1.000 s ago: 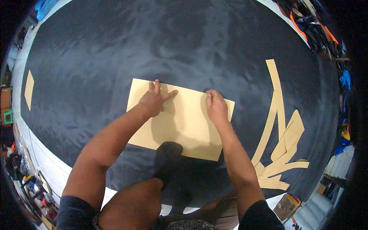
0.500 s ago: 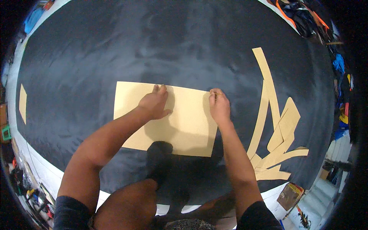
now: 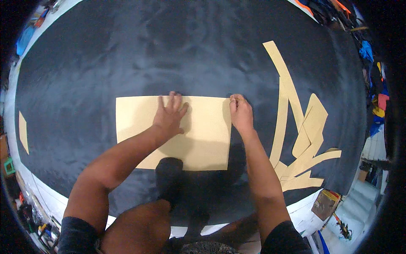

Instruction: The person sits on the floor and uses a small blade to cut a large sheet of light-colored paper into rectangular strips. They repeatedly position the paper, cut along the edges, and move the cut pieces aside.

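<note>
A rectangular tan sheet [image 3: 203, 127], like card or board, lies flat on a wide black sheet of material [image 3: 203, 55]. My left hand [image 3: 168, 116] rests on the tan sheet, fingers spread, with its fingertips at the far edge. At the far right corner my right hand [image 3: 241, 114] is closed, thumb and fingers pinched together. Whatever is in that pinch is too small or hidden to name. The sheet's near left part is covered by my left forearm.
Cut tan strips and pattern-like pieces [image 3: 311, 127] lie overlapping at the right. One small tan piece [image 3: 23, 132] lies at the far left. Past the black material's edge are a brown box [image 3: 325, 202] at the lower right and a green plastic thing [image 3: 9, 166] at the left.
The tan sheet now appears turned slightly, its far edge more level in view. My left hand's fingers have spread wider. My right hand stays pinched at the corner. The view has shifted a little.
</note>
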`<state>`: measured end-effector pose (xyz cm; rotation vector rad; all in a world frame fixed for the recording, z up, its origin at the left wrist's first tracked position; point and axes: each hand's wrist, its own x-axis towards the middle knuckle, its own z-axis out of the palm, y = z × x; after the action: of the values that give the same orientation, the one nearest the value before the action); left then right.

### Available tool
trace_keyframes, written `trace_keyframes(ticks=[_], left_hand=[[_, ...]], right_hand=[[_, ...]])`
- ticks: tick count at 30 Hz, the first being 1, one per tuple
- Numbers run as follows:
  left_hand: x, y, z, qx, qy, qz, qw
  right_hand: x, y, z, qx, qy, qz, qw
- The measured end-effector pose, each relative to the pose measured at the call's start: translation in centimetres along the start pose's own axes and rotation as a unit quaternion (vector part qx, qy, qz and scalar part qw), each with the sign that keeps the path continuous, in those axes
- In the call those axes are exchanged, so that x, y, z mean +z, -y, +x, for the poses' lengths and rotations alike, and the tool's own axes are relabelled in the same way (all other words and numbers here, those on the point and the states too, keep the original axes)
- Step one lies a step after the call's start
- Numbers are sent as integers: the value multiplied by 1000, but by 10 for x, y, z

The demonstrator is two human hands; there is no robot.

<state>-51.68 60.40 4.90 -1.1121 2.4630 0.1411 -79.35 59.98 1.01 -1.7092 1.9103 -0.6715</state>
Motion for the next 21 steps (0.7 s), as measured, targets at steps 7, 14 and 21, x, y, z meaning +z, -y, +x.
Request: trace_keyframes(ticks=[7, 14, 21], left_hand=[[23, -19, 38, 43, 66, -78, 994], [-5, -33, 36, 25, 42, -35, 998], [-22, -44, 39, 94, 51, 63, 992]], right_hand=[[14, 27, -3, -9, 51, 38, 998], [-3, 7, 4, 79, 9, 18, 997], [-1, -5, 1, 67, -20, 6, 998]])
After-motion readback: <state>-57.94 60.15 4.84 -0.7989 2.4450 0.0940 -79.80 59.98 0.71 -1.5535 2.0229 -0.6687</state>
